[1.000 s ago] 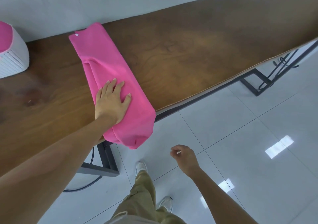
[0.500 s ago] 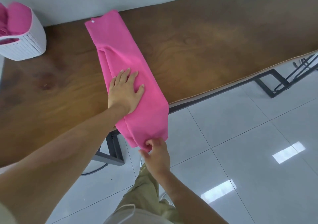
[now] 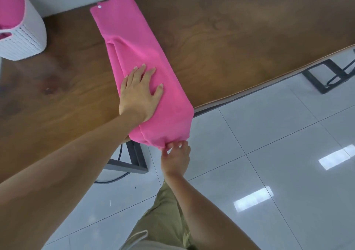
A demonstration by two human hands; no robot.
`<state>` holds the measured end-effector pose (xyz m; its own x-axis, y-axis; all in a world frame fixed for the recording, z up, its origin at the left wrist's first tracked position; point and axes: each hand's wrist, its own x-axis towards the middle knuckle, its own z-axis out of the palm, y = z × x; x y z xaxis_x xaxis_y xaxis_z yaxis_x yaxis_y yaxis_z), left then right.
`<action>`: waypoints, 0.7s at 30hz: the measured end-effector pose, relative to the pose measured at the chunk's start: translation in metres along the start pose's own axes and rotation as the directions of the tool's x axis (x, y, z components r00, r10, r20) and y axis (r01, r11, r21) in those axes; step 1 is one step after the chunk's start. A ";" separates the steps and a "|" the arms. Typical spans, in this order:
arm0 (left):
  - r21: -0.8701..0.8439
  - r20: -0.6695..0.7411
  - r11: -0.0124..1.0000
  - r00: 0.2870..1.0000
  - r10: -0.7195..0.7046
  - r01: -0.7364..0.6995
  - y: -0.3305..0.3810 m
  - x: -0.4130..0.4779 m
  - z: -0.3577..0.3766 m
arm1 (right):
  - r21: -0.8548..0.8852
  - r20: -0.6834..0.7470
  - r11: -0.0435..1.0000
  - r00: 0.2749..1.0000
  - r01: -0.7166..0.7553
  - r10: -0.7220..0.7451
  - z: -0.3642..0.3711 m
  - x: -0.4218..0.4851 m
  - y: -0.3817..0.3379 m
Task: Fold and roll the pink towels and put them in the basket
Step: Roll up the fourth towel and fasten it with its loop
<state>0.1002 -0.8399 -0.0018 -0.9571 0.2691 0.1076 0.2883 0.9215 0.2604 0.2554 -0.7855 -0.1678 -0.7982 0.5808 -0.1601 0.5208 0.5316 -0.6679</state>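
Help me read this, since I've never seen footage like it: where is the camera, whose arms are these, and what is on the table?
There is no machine here. A person wears one wide-angle camera on the head, looking forward and down, so the two arms you see are their own. On the wooden table lies a long, folded pink towel, with its near end hanging over the table's edge. The left hand presses flat on the towel, fingers straight. The right hand pinches the hanging end from below. At the far left stands a white basket with more pink cloth in it. Lower in the picture are the person's olive trousers and a glossy tiled floor.
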 end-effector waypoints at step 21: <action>0.001 0.028 1.000 1.000 0.002 -0.002 -0.003 -0.001 0.000 | 0.179 0.101 0.982 0.994 -0.058 0.041 -0.092 0.016 0.052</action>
<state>0.1005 -0.8429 -0.0024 -0.9570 0.2784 0.0815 0.2901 0.9211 0.2596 0.2973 -0.6916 -0.1385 -0.8028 0.5368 -0.2597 0.5039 0.3780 -0.7766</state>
